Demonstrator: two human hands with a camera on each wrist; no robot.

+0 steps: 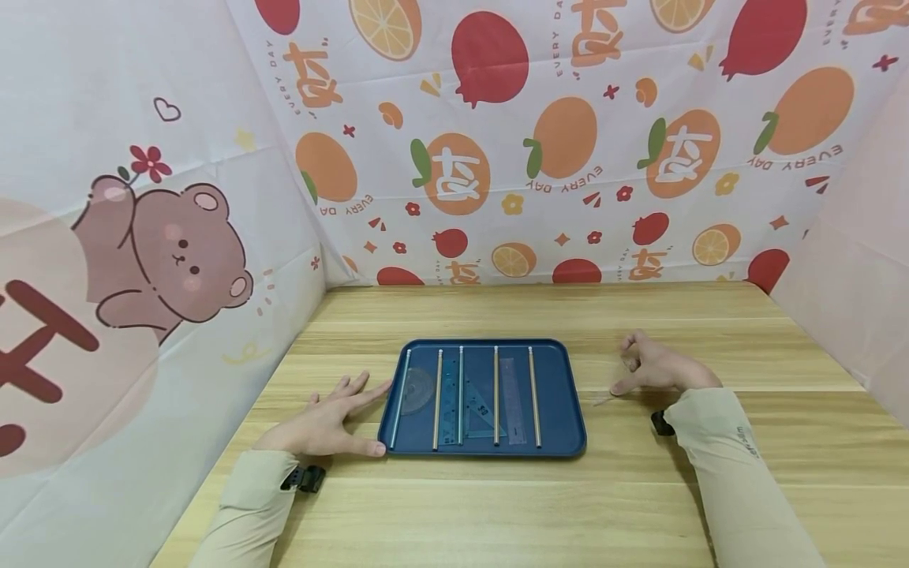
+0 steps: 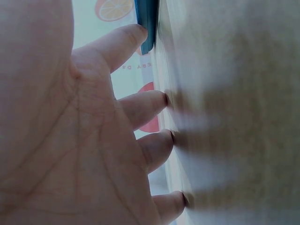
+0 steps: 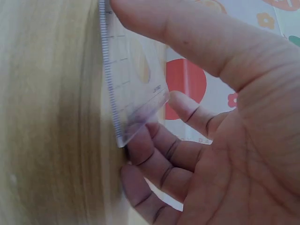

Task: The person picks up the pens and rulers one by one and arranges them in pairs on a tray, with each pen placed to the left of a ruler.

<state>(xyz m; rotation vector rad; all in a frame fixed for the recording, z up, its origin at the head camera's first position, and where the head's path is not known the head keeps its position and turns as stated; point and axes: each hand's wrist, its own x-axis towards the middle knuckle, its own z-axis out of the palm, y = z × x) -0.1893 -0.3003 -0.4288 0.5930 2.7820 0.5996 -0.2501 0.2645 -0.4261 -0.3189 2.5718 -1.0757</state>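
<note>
My left hand (image 1: pixel 330 418) is spread beside the left edge of a dark blue tray (image 1: pixel 564 418). In the left wrist view, a fingertip touches the tray's edge while other fingertips rest on the tabletop. Off the tray's right side, my right hand (image 1: pixel 656 369) pinches a clear plastic set square (image 3: pixel 136 75) between thumb and fingers. Its graduated edge faces down, close over the wood. Inside the tray lie several pencils (image 1: pixel 495 394), roughly upright in view, along with a clear protractor (image 1: pixel 419 390), a blue set square (image 1: pixel 479 410) and a clear ruler (image 1: pixel 513 402).
The wooden table (image 1: pixel 454 513) carries the tray near its middle. A fruit-printed cloth (image 1: pixel 497 142) hangs along the back edge, and a bear-printed cloth (image 1: pixel 185 252) lines the left. Pale cloth (image 1: pixel 859 260) borders the right side.
</note>
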